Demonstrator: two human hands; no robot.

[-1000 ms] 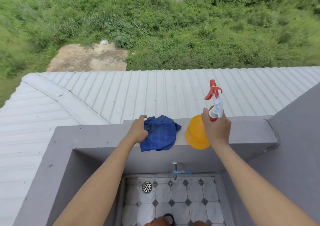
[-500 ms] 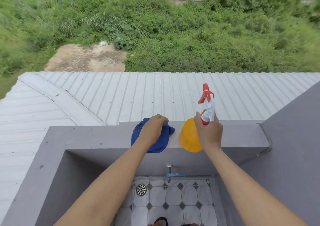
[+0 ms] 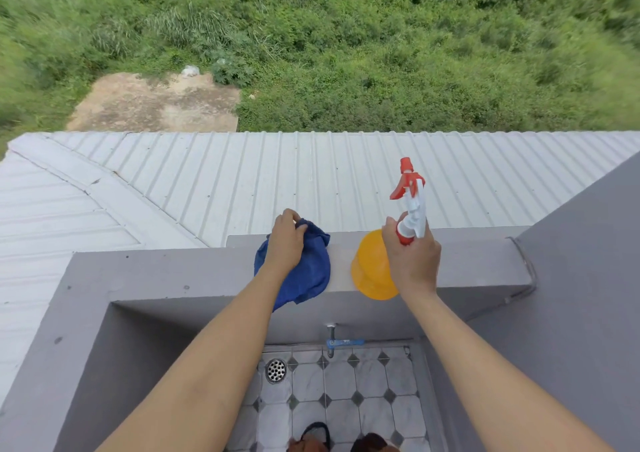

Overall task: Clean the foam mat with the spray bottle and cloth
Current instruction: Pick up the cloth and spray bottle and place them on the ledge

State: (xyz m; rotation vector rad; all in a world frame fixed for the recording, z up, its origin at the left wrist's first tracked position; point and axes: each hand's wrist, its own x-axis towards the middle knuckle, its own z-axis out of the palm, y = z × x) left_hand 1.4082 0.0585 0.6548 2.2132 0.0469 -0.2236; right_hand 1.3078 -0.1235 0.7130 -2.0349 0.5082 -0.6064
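A: What's on your far left?

B: A pale corrugated roof [image 3: 242, 181] beyond the grey ledge [image 3: 478, 261], with green scrub and a bare dirt patch [image 3: 156, 105] past that.

A: And your left hand?

B: Your left hand [image 3: 285, 243] lies on top of the blue cloth [image 3: 308, 275], fingers curled over its far edge. Your grip there is clenched on the cloth, which sits bunched on the ledge and hangs a little over the near side.

A: Moving right?

B: Just beside the cloth, apart from it, is the spray bottle [image 3: 372, 268]: yellow body resting on the ledge, white and red trigger head standing above. Your right hand [image 3: 412, 261] is wrapped round the neck, so that grip is grasping the bottle, which looks roughly upright.

A: Below the ledge?

B: A tap [image 3: 332, 342] on the wall between your forearms, then a tiled floor [image 3: 346, 399] with a round drain [image 3: 276, 370] to the left. I can't see the foam mat anywhere here.

A: Far right?

B: A grey wall [image 3: 588, 313] rising beside your right arm.
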